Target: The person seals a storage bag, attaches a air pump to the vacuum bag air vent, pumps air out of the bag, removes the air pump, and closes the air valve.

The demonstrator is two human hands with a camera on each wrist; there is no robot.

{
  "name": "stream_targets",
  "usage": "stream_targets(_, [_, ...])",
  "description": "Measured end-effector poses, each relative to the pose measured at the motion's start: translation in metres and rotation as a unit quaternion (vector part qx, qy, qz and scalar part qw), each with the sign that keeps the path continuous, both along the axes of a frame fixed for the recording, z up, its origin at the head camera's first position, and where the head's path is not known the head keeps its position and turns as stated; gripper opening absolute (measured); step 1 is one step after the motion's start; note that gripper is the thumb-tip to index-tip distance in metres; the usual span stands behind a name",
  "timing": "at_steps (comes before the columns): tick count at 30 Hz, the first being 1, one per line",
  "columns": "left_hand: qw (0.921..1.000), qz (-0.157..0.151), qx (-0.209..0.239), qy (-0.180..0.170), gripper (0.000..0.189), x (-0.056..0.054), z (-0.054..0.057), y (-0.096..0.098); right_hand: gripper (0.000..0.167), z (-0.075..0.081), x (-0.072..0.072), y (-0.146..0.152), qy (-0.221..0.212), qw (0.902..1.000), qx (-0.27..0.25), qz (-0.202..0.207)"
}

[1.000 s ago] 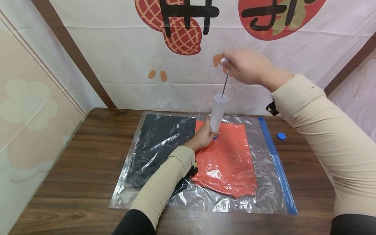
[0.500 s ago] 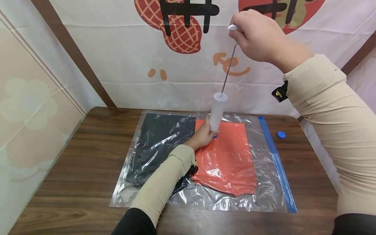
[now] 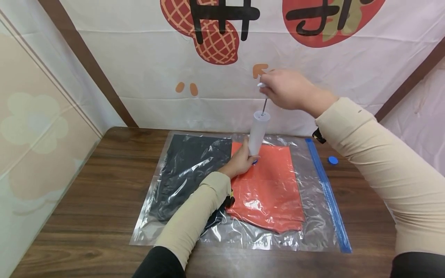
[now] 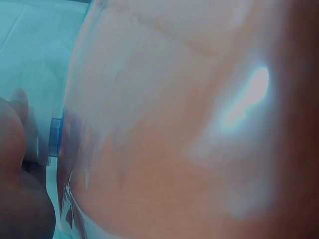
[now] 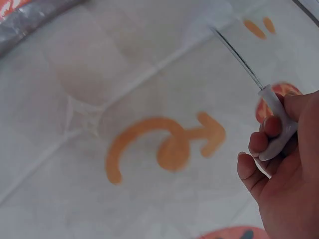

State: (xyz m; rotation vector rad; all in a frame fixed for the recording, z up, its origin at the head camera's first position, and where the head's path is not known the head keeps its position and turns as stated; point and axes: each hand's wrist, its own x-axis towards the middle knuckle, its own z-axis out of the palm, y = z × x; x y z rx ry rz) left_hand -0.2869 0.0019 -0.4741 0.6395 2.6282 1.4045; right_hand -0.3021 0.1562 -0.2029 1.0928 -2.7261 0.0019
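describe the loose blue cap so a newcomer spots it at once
On the brown table, find the clear bag holding a black item and a red item. Just beyond the blue strip along its right edge, near the far end, lies the blue cap. It is small and round, loose on the wood, unlike the long strip.

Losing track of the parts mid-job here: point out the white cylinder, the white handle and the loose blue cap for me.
White cylinder (image 3: 259, 134): head view, middle of its side wall.
White handle (image 5: 285, 127): right wrist view, exposed part of its grip.
Blue cap (image 3: 333, 160): head view, middle of its face.
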Motion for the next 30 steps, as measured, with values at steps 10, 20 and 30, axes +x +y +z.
stream_targets(10, [1.0, 0.001, -0.005, -0.008, 0.077, -0.001, 0.0, 0.001, 0.014, -0.043, -0.002, -0.002, -0.041, 0.9988, 0.027, 0.006])
stream_targets(20, [1.0, -0.002, -0.003, -0.002, 0.077, -0.001, 0.001, -0.001, 0.013, -0.053, -0.002, -0.002, -0.041, 0.999, 0.016, 0.0])
stream_targets(30, [1.0, -0.001, 0.002, 0.006, 0.077, 0.0, -0.001, 0.0, 0.015, -0.018, -0.003, 0.0, -0.025, 0.9996, 0.005, 0.007])
